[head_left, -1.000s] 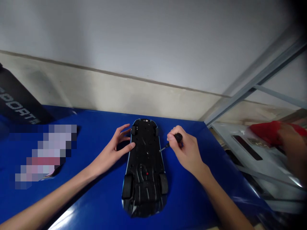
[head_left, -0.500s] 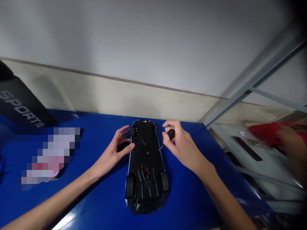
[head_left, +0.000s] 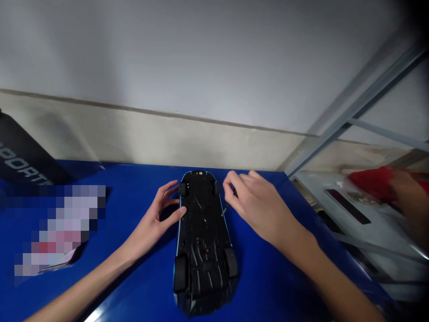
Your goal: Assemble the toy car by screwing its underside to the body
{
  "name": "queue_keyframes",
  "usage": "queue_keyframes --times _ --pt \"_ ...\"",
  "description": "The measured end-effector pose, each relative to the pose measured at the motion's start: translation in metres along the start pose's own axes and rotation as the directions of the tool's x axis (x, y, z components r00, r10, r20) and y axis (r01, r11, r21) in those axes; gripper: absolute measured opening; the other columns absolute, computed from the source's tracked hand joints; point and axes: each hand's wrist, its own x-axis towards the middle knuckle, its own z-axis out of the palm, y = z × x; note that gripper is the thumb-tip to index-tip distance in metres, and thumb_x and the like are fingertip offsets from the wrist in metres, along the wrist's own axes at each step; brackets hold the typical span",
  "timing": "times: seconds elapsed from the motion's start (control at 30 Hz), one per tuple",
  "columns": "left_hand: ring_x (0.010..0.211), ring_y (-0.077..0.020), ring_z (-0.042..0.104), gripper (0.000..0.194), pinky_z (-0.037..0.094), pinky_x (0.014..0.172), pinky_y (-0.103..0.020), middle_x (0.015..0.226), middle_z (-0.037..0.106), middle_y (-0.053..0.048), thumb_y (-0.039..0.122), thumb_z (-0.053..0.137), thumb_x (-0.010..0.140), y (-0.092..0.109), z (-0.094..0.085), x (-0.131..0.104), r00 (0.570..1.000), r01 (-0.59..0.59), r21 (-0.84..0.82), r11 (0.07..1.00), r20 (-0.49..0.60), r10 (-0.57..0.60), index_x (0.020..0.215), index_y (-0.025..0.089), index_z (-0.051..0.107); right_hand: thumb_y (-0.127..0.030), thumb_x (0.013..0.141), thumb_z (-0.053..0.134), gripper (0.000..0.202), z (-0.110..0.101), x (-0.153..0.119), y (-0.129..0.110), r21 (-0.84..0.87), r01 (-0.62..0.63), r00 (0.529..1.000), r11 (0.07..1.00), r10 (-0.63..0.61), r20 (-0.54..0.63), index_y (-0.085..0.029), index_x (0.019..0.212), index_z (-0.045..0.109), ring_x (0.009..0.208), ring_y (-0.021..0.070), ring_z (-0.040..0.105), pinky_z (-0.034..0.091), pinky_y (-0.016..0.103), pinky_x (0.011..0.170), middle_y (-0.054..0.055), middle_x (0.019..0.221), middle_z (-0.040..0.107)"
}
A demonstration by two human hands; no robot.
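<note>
A toy car (head_left: 203, 232) lies upside down on the blue table (head_left: 134, 286), its black underside and wheels showing. My left hand (head_left: 166, 208) rests against the car's left side, thumb on the edge of the underside, fingers spread along the side. To the right of the car, my right hand (head_left: 246, 197) is closed around a screwdriver (head_left: 225, 209). The dark handle is mostly hidden by the fingers, and the thin shaft points down at the car's right edge.
On the left are a black box (head_left: 27, 156) with pale letters and a pixelated flat object (head_left: 63, 228). A metal frame (head_left: 335, 134) stands at the right. Beyond it, another person's blurred hand (head_left: 409, 192) is near red cloth (head_left: 372, 181) over a grey table.
My right hand has turned over the screwdriver, so its handle is now mostly covered. The view has shifted slightly, and the car appears a little lower. My left hand keeps its place on the car.
</note>
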Motion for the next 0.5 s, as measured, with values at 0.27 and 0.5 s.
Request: queue_keyframes --times 0.27,0.5 --pt "0.123 -0.0250 0.055 0.061 0.041 0.111 -0.051 0.154 0.040 -0.004 0.044 0.063 0.091 0.0023 0.0002 0.0002 1.000 0.004 -0.013 1.000 0.006 -0.004 0.145 0.042 0.033 -0.018 0.100 0.039 0.015 -0.0065 0.0089 0.0006 0.159 0.138 0.985 0.978 -0.152 0.079 -0.017 0.099 0.054 0.077 0.0160 0.056 0.037 0.033 0.081 0.002 0.085 0.062" --pt "0.124 -0.0263 0.055 0.061 0.041 0.110 -0.053 0.155 0.038 -0.006 0.044 0.062 0.092 0.0039 0.0000 0.0003 1.000 0.003 0.004 1.000 0.013 -0.003 0.145 0.040 0.033 -0.020 0.101 0.039 0.015 -0.0099 0.0068 0.0046 0.198 0.121 0.986 0.973 -0.141 0.093 -0.019 0.096 0.053 0.068 0.0161 0.053 0.038 0.033 0.073 0.001 0.078 0.062"
